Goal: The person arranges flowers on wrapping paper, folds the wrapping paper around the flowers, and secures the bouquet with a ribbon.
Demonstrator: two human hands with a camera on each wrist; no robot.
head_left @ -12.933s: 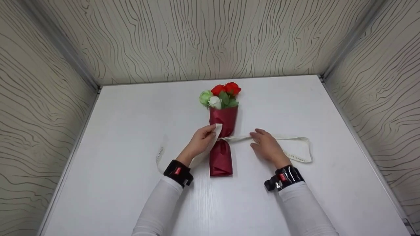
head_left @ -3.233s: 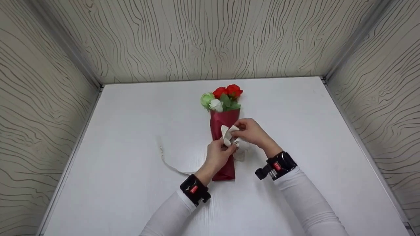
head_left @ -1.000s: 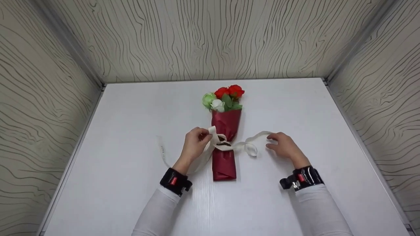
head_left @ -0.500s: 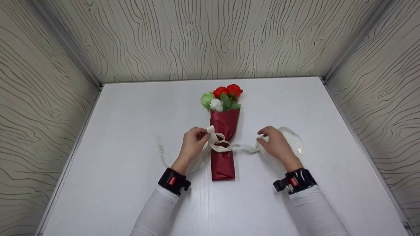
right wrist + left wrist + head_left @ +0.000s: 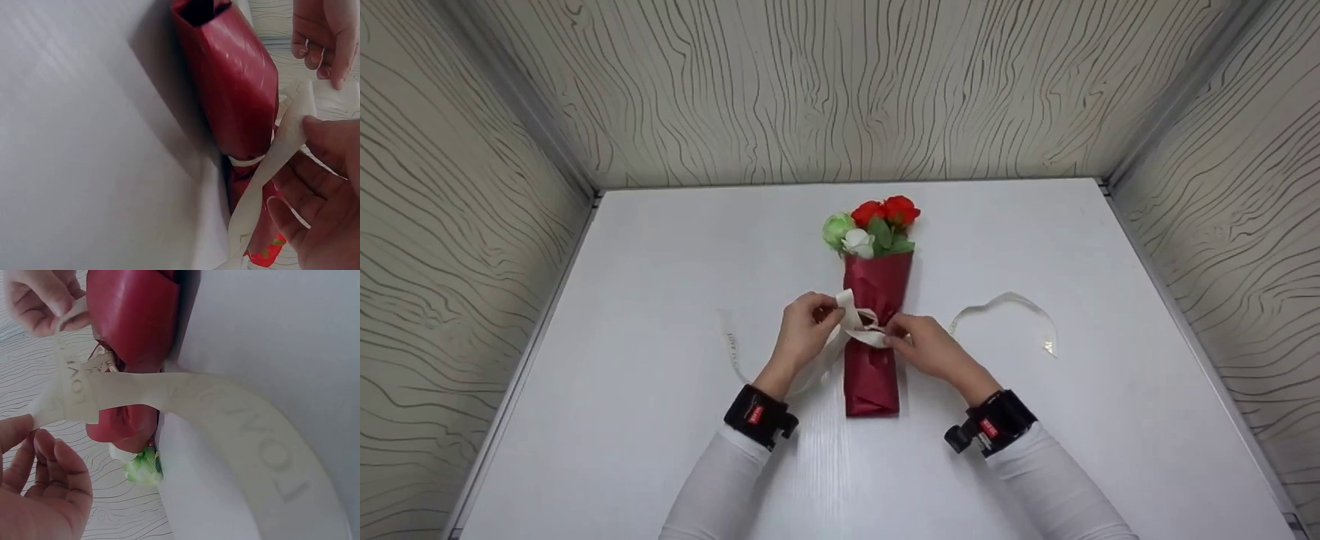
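A bouquet wrapped in dark red paper [image 5: 872, 382] lies on the white table, its flower heads pointing away from me. Cream printed ribbon [image 5: 275, 439] circles its narrowed waist. My left hand [image 5: 801, 330] pinches a raised loop of that ribbon between thumb and index finger, just left of the wrap. At the waist's right side, my right hand [image 5: 931, 349] pinches the ribbon with its thumb; in the right wrist view the strip [image 5: 275, 163] runs beneath the thumb, and the other fingers are loosely bent. The hands partly hide the ribbon's crossing.
Two red flowers [image 5: 900, 211], a green one [image 5: 838, 229] and a white one [image 5: 858, 243] top the bouquet. One ribbon tail [image 5: 730, 349] lies left, another [image 5: 1011, 295] curves right on the table [image 5: 675, 247]. Patterned walls [image 5: 840, 90] stand behind and beside.
My right hand has come left from the ribbon's right tail to the bouquet's waist, leaving that tail lying on the table. My left hand keeps its pinch on the loop, almost unmoved.
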